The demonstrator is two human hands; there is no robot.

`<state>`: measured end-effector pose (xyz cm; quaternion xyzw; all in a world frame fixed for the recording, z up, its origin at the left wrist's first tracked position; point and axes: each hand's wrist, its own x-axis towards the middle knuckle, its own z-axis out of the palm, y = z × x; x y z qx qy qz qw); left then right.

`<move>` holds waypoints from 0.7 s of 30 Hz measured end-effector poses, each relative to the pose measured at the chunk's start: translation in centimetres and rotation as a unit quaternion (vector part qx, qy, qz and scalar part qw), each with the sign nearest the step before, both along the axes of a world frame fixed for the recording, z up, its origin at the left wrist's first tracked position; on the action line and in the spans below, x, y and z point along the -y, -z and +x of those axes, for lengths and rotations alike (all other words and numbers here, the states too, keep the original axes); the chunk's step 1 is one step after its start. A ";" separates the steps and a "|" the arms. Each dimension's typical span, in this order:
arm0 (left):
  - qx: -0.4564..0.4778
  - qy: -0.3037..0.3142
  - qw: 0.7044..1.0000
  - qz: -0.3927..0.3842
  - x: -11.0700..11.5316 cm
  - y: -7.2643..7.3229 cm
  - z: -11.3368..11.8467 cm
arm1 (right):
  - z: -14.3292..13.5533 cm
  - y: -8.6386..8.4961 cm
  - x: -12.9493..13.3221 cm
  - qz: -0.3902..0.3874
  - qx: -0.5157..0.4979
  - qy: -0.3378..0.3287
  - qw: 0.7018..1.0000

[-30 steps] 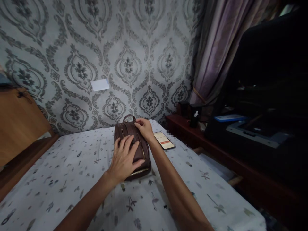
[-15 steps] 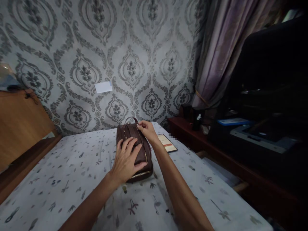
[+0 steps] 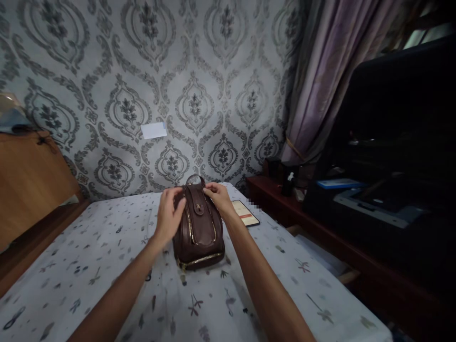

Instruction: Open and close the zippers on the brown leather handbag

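In the head view, I see a brown bag (image 3: 204, 232) lying on the patterned sheet (image 3: 117, 280), between the 2 hands, its body stretching nearer than both. The left hand (image 3: 167, 213) curves beside its far left edge, relaxed, thumb parted from the fingers. The right hand (image 3: 218, 197) has its fingertips bunched at the far right edge; whether they pinch anything, I can't tell. Right of the bag lies a phone (image 3: 245, 214).
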<state>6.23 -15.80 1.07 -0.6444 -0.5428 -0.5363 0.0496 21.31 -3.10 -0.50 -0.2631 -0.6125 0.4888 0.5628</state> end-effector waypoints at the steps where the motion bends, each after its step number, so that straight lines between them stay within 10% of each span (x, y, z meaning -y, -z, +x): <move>1: 0.022 -0.015 0.999 -0.017 -1.2 -0.4 -0.9 | 0.0 0.0 0.3 0.001 0.002 -0.001 1.000; 7: 0.071 0.053 0.987 -0.131 -5.4 -1.3 -3.9 | 0.2 -0.5 1.8 0.023 0.033 -0.005 0.999; 21: 0.180 0.098 0.959 -0.195 -5.9 -0.5 -3.1 | 0.0 -0.3 1.4 0.068 0.100 0.020 0.992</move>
